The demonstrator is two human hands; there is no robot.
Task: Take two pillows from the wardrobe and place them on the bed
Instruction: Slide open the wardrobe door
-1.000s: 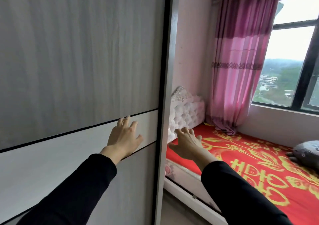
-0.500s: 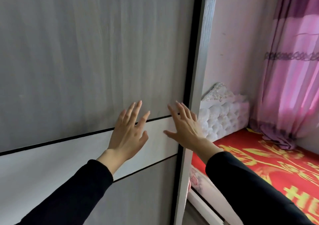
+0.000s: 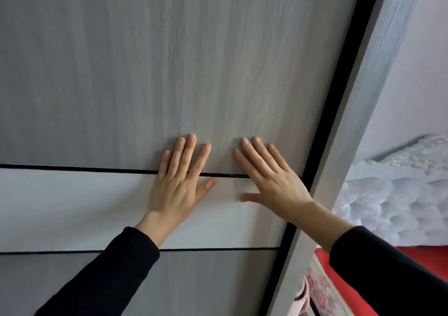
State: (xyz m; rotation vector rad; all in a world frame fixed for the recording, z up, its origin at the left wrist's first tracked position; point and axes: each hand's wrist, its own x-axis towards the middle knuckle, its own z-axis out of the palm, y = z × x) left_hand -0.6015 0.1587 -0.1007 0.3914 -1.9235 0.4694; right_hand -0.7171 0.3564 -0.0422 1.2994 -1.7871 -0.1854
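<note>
L hand (image 3: 178,186) & R hand (image 3: 274,180) flat on wardrobe door (image 3: 145,61), fingers spread, each grip wide open, holding nothing. Bed (image 3: 339,284) near right.

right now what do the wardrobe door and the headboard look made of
Wardrobe door: grey wood-grain board, matte, probably laminate rather than solid wood; the grain is fine and even, with a plain white band between black strips. Headboard: white tufted padding with a slight sheen, likely faux leather or coated fabric.
</note>
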